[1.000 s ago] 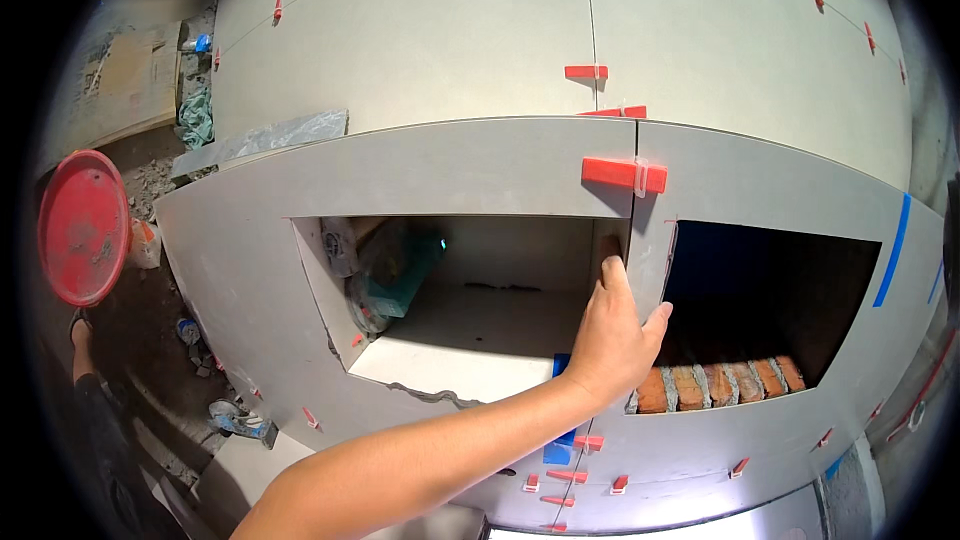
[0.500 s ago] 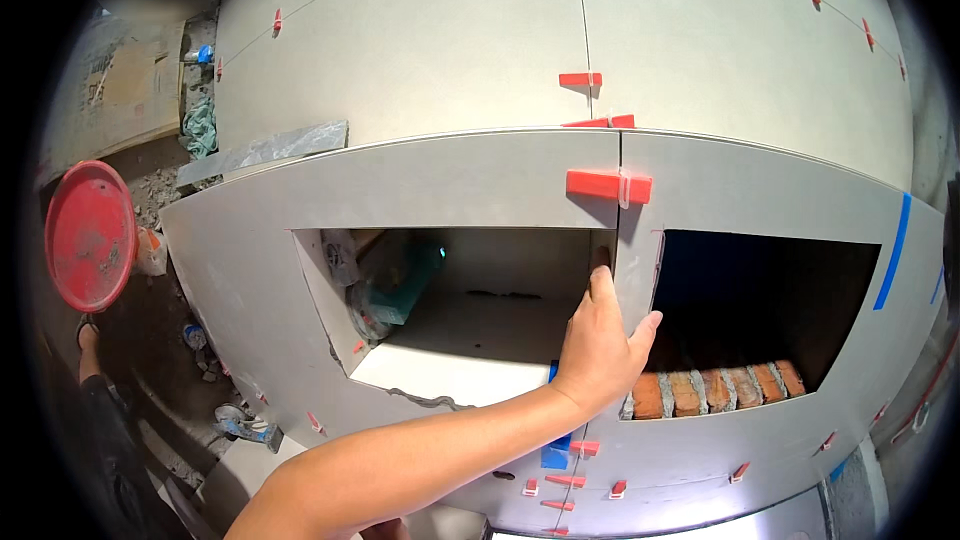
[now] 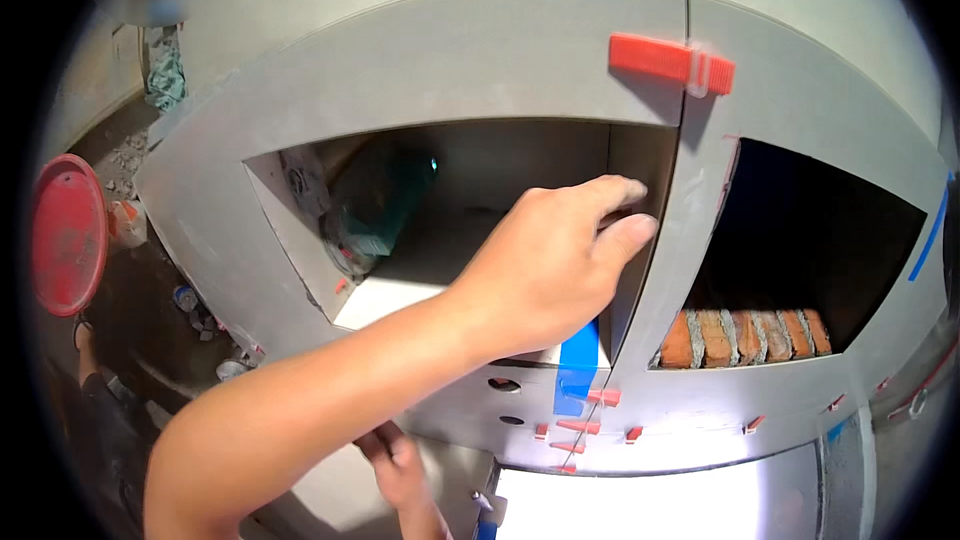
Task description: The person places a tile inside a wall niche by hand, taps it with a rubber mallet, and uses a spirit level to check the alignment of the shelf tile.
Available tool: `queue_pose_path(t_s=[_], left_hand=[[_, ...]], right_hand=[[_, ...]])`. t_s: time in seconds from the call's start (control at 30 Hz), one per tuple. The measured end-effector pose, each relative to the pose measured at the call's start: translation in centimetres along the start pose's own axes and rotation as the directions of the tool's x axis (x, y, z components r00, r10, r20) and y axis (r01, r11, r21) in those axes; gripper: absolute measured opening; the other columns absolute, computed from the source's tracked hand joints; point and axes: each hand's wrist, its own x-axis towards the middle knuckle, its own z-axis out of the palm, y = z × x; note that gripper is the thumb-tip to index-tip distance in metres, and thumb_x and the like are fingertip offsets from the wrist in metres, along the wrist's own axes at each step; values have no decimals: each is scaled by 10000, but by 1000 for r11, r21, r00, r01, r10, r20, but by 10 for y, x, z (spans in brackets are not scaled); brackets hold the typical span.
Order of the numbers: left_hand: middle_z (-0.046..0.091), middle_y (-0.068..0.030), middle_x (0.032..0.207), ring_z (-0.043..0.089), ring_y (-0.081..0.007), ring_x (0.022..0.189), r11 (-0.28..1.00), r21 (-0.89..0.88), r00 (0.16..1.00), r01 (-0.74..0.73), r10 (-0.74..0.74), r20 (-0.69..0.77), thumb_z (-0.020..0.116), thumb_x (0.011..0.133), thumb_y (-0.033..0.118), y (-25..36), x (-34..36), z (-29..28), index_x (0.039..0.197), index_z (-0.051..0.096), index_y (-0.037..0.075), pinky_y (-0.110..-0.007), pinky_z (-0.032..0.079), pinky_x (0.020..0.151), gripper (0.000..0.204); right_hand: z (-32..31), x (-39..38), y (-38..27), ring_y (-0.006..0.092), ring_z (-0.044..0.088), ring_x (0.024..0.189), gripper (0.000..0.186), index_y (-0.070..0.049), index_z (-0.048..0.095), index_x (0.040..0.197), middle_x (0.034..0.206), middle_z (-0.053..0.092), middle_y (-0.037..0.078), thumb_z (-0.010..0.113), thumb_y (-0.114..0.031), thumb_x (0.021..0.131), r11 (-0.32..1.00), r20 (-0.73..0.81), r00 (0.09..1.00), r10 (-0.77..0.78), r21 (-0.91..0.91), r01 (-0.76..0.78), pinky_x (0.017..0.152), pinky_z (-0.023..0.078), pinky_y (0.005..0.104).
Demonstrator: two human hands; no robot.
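Working at the inner side panel [image 3: 648, 152] looks to be the step in hand: this upright strip closes the far side of the opening [image 3: 490, 165], right by the left hand's fingertips. The left hand [image 3: 558, 262] reaches across that opening, thumb and forefinger parted by a narrow gap with nothing visible between them; whether they touch the panel, I cannot tell. The right hand [image 3: 397, 465] is lower, beneath the left forearm [image 3: 330, 390], its fingers bent and partly hidden, so I cannot tell whether it holds anything.

To do this well, I would run the fingertips along the panel's front edge, keep any pressure even from top to bottom, and judge it against the grey facing [image 3: 685, 230] just right of the left hand. Pushing at one end alone could tilt it. The blue tape [image 3: 575, 370] below the left hand laps over the opening's lower edge and is best left unpulled. Above that hand, the large red wedge [image 3: 655, 62] spans the joint; avoid knocking it.
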Motion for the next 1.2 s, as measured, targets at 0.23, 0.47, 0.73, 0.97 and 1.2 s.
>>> queue_pose_path(t_s=[0.23,0.47,0.73,0.97,1.2], left_hand=[[707,-154,1060,663,-214,1007,967,103,959,233,-246,138,592,959,220,-10,-12,-29,1169,643,-26,-326,501,913,327],[592,-251,1251,580,-263,1171,991,-134,998,8,1,71,682,897,353,-22,9,-13,1304,490,-118,-343,430,1028,652],[595,-275,1053,600,-328,1010,981,4,978,192,-192,77,710,859,381,-9,20,40,1098,498,-123,-379,456,912,597],[585,-262,966,591,-386,932,977,193,994,90,-99,36,687,888,355,13,23,35,986,513,-92,-444,472,826,490],[557,-301,1077,544,-427,1010,971,198,978,132,-160,133,681,890,285,4,24,36,1139,479,-108,-443,440,916,508]], right_hand=[[-13,28,-38,362,598,1122,345,106,466,1287,1236,572,222,437,-103,1014,938,-126,969,-212,252,238,992,470,468],[-33,40,-93,354,473,1280,467,5,335,1437,1401,455,215,427,-109,993,634,-286,885,-367,620,463,1088,363,471],[-66,116,-166,239,412,1334,444,17,374,1415,1468,412,139,377,-79,981,394,-479,878,15,810,435,1142,305,399],[-77,107,-151,241,433,1305,429,16,395,1395,1437,434,138,393,-81,977,243,-529,843,-100,808,536,1124,324,396],[-84,90,-139,242,453,1275,413,15,415,1375,1407,456,136,408,-83,974,214,-548,831,-97,804,555,1106,342,394]])
